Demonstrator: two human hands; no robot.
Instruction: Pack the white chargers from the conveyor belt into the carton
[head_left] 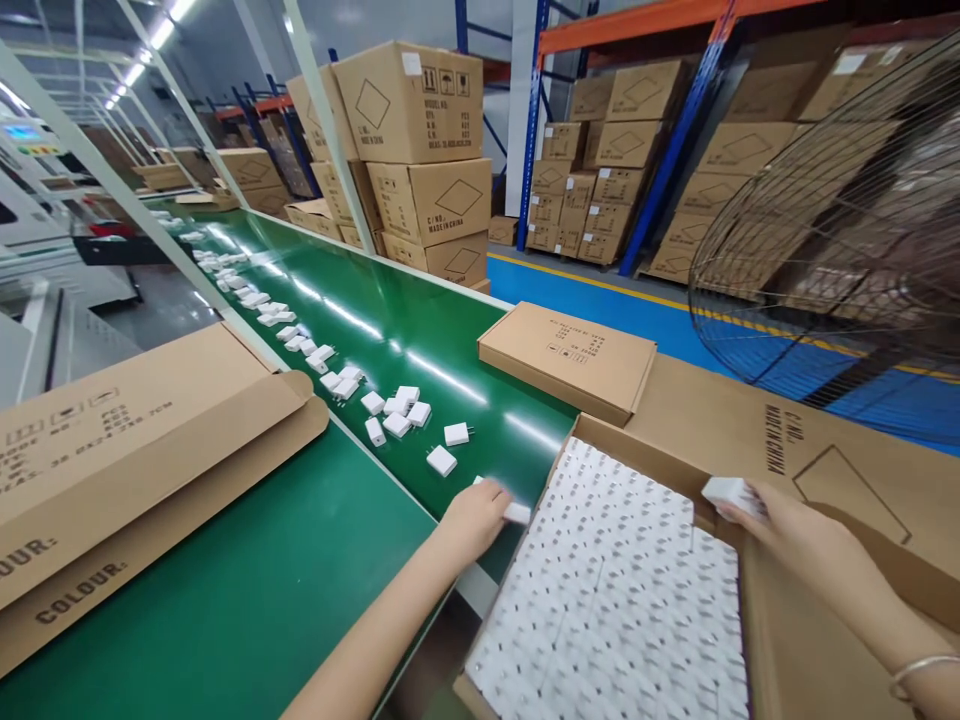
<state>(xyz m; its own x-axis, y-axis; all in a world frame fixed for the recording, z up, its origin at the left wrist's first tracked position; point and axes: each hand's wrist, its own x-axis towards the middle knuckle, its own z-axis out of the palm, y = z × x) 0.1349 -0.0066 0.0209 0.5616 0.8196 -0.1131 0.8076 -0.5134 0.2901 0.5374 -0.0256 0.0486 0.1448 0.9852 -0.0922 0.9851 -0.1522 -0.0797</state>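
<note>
My left hand [474,520] is closed on a white plug-in charger [517,513] at the near end of the green conveyor belt [442,345], beside the box wall. The hand is slightly blurred. My right hand [787,525] grips one or more white chargers [735,494] over the far right corner of an open cardboard box [637,440]. Tight rows of white chargers [615,580] with their prongs upward fill most of that box; a gap shows at its upper right corner. Loose white chargers [441,460] lie scattered along the belt.
A closed flat carton [568,355] lies behind the open box. Flattened cardboard cartons [135,420] rest at left on a green surface [247,600]. A wire-caged fan [832,240] stands at right. Stacked cartons [427,200] and loaded racks are behind the belt.
</note>
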